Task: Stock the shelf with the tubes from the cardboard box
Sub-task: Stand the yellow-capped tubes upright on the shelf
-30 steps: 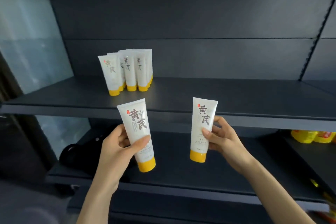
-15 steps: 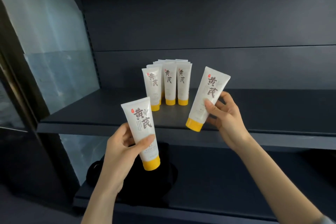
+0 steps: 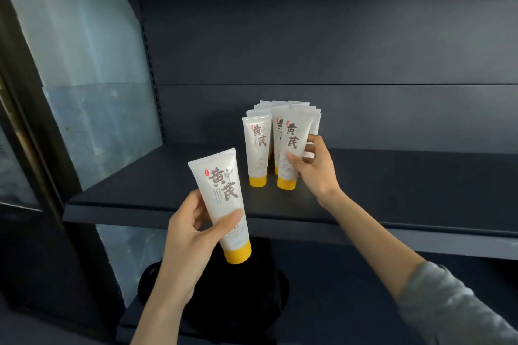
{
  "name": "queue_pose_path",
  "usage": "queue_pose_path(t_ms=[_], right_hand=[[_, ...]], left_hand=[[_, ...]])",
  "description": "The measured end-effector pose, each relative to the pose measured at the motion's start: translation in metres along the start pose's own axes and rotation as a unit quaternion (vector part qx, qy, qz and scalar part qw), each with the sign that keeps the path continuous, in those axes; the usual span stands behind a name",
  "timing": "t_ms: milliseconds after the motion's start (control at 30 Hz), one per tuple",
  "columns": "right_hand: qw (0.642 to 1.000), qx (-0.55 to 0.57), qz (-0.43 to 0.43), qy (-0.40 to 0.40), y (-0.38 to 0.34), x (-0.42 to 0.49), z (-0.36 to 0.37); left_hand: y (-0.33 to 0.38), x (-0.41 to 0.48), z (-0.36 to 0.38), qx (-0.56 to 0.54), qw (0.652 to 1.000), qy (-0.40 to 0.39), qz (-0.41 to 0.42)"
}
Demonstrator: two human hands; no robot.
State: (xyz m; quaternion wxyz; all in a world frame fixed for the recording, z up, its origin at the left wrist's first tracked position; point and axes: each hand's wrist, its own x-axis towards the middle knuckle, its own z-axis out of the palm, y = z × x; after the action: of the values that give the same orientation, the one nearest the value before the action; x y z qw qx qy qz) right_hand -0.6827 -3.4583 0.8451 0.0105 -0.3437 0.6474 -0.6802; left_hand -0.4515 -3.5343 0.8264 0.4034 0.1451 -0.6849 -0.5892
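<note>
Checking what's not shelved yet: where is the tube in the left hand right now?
Head view, left of centre: the left hand grips the tube, tilted, cap down, out in front of the shelf, below-left of the standing tubes.

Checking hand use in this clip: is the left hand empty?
No, the left hand grips a tube with a yellow cap, held in front of the shelf.

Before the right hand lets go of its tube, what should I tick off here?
1. Right hand grips the white plastic tube with yellow cap: ok.
2. That tube cap down, near upright: ok.
3. Cap seated on the dark metal shelf: cannot tell.
4. Label faces front like the standing tubes beside it: ok.
5. Left hand holds a second white tube ready: ok.
</note>
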Motion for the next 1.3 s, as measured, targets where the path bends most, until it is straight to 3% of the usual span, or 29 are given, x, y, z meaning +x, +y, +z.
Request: queue_pose_path(t_ms=[500,1000,1167,1300], right_hand=[[0.996,-0.084,-0.009,0.011,0.016,0.018,0.020],[0.997,-0.069,0.015,-0.022,0.015,0.017,-0.012],[0.997,-0.058,-0.035,-0.019,-0.002,-0.004,-0.043],[0.992,-0.040,-0.095,-0.078,-0.012,-0.036,-0.050]], left_hand=[[-0.008,0.016,0.018,-0.013,1.000,0.019,-0.003],[-0.003,0.026,0.036,-0.051,0.996,0.066,0.023],[0.006,0.038,0.047,-0.060,0.995,0.070,0.041],[0.011,0.044,0.070,-0.069,0.995,0.046,0.052]])
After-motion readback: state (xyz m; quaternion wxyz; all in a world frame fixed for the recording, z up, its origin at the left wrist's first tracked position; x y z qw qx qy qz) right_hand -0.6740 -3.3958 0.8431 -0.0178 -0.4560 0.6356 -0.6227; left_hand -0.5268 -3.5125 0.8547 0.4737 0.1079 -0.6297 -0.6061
